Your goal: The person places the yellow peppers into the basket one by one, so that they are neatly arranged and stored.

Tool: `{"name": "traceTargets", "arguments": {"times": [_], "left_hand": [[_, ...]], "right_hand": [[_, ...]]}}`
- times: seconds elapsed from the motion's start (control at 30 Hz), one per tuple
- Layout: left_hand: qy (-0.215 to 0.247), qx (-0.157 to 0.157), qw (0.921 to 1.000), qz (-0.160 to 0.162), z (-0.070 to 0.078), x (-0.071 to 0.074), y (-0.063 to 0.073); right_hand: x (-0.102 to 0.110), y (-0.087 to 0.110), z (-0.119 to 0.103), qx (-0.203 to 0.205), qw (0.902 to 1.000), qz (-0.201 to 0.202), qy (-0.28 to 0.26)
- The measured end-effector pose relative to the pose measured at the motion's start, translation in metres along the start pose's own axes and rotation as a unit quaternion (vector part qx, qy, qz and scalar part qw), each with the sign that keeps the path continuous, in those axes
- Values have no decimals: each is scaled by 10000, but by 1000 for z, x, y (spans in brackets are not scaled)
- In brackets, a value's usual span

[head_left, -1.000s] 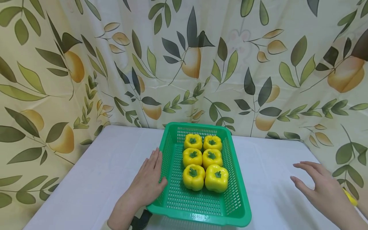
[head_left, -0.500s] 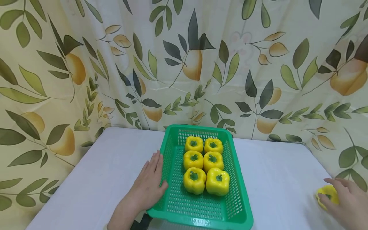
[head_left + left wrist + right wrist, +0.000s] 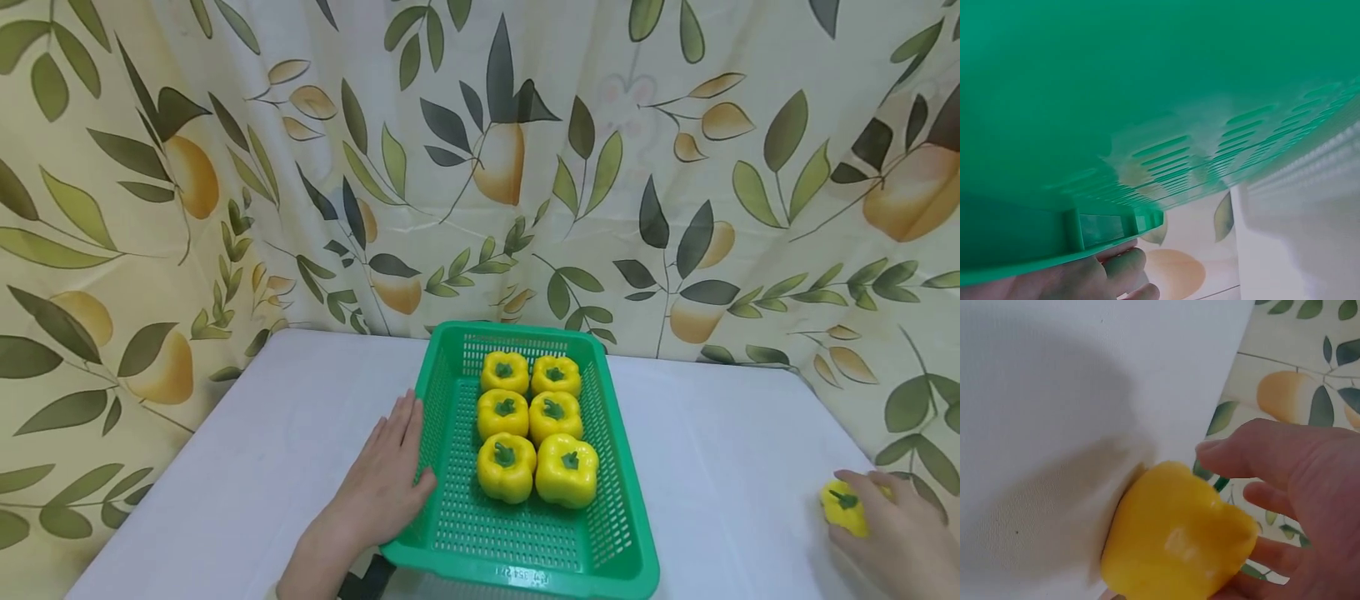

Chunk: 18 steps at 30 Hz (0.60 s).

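A green plastic basket (image 3: 645, 546) stands mid-table, holding several yellow bell peppers (image 3: 566, 471) in pairs, their green stems up. My left hand (image 3: 386, 475) lies with straight fingers along the basket's left rim. From below, the left wrist view shows the slotted green wall and some of my fingers (image 3: 1125, 269) at the rim. Far to the right, my right hand (image 3: 896, 529) has its fingers bent around another yellow bell pepper (image 3: 843, 508), partly covering it. That bell pepper (image 3: 1172, 537) appears close up in the right wrist view, fingers behind it and one fingertip near its top.
A white-covered table (image 3: 720, 467) carries the basket, with bare cloth between the basket and my right hand. Behind and along both sides hangs a curtain (image 3: 465, 167) printed with leaves and fruit. The table's right edge runs close by the right hand.
My right hand has travelled right and down from over the table to the bell pepper at the right edge, and its fingers have drawn in around it. The left hand and basket stay put.
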State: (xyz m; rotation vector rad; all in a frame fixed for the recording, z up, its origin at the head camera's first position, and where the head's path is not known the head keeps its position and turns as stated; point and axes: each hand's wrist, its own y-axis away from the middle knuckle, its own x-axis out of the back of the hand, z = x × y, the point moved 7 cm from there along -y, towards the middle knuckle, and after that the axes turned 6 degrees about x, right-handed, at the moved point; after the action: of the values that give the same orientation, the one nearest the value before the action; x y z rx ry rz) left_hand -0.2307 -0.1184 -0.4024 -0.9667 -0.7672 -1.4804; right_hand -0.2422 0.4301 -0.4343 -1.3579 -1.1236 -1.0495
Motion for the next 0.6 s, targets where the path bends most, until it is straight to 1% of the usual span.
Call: {"name": "traceTargets", "arguments": {"times": [0.13,0.17,0.23,0.4,0.53,0.6], "left_hand": [[-17,42,10000,-10,-1,2,1],[-3,47,10000,-9,-1,2,1],[18,52,10000,9,-1,3,1],[30,44,10000,-23,0,3,1],[19,14,10000,23,1,3,1],[33,17,10000,28,2,3,2]], "right_hand": [[-1,-2,0,74,9999,141,44],[-2,-3,0,37,9999,124,42],[-4,-5,3,-139,9999,23,87],[-6,-4,6,-433,9989,-49,185],[-7,-3,4,-456,9982,-52,381],[-7,-3,3,-378,9982,8,458]]}}
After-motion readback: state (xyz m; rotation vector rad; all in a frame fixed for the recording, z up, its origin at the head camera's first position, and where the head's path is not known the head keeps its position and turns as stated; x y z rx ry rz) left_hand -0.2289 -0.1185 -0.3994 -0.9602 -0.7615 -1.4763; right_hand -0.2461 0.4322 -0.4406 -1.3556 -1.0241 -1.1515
